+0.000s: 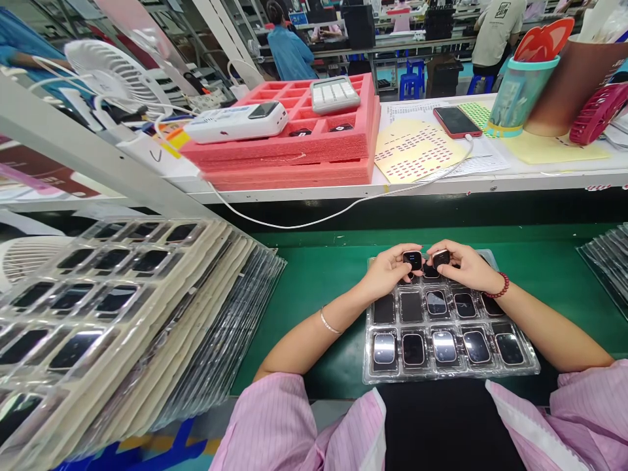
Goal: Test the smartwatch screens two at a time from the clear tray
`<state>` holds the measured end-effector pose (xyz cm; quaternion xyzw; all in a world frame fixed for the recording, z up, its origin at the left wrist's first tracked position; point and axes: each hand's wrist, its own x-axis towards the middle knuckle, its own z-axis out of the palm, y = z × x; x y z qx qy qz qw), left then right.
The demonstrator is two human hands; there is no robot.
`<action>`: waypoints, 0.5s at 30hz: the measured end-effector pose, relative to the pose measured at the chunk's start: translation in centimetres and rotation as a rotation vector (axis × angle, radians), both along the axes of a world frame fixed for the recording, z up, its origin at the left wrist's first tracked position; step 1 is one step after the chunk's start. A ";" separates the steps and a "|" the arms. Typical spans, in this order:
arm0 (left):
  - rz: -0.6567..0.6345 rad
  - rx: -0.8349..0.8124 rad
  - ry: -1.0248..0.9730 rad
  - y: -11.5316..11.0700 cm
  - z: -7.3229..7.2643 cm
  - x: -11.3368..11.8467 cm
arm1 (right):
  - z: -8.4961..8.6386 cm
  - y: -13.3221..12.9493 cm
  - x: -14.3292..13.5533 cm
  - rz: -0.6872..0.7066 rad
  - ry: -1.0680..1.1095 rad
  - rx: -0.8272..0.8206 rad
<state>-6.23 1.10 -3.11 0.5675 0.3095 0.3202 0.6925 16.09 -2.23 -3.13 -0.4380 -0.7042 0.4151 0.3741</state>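
Over the back part of a clear plastic tray (pixel 370 366), my left hand (pixel 385 269) pinches a small square watch (pixel 413 260) whose screen shows faint marks. Close beside it, my right hand (pixel 464 263) grips a second dark watch (pixel 441 258) between thumb and fingers. Rows of black-screened watches (pixel 445 345) lie in the tray's pockets, on the green mat (pixel 314 288). Two pockets at the left of the middle row look dark and flat. My hands partly hide the back row.
Tall stacked trays of watches (pixel 112 294) lean at the left, more trays (pixel 611 261) at the right edge. The shelf (pixel 540 176) ahead holds a red foam box (pixel 294 157), a phone (pixel 456 122) and a cup (pixel 523 91). A white cable (pixel 294 226) droops below. People sit beyond.
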 end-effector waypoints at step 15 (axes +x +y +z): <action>0.020 0.012 0.042 -0.1 0.0 0.1 | -0.3 0.0 0.2 0.029 -0.026 0.012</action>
